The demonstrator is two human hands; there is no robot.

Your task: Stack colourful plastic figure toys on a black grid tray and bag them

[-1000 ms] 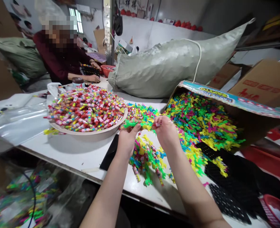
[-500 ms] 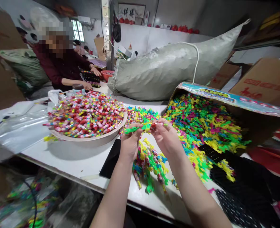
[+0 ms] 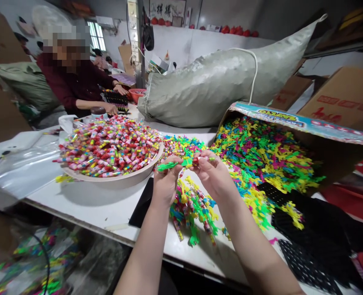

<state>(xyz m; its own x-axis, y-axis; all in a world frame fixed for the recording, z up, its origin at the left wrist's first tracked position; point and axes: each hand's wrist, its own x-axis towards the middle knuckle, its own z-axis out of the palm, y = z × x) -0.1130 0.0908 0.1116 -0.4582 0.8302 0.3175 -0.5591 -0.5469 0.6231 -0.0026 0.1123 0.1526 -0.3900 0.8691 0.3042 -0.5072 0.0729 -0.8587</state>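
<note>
My left hand (image 3: pixel 166 180) pinches a green plastic figure (image 3: pixel 167 166) between thumb and fingers. Close beside it, my right hand (image 3: pixel 212 172) is closed on a small candy tube (image 3: pixel 203 159) with a red end and pink wrapper. The figure's green and yellow end lies against the red end of the tube; whether the two are joined I cannot tell. Below my hands is a pile of tubes with figures on them (image 3: pixel 193 209). To the left stands a wide basin (image 3: pixel 138 176) heaped with wrapped tubes (image 3: pixel 113 143).
A tipped carton (image 3: pixel 304 121) spills coloured plastic figures (image 3: pixel 261 151) on the right. Black perforated trays (image 3: pixel 310 262) lie at the right edge. A big grey sack (image 3: pixel 199 90) rests behind. Across the white table (image 3: pixel 92 209), a person (image 3: pixel 73 78) handles a black rack (image 3: pixel 116 98).
Both my hands stay close together with the green figure and the tube. The whole view has shifted slightly, with little other movement.
</note>
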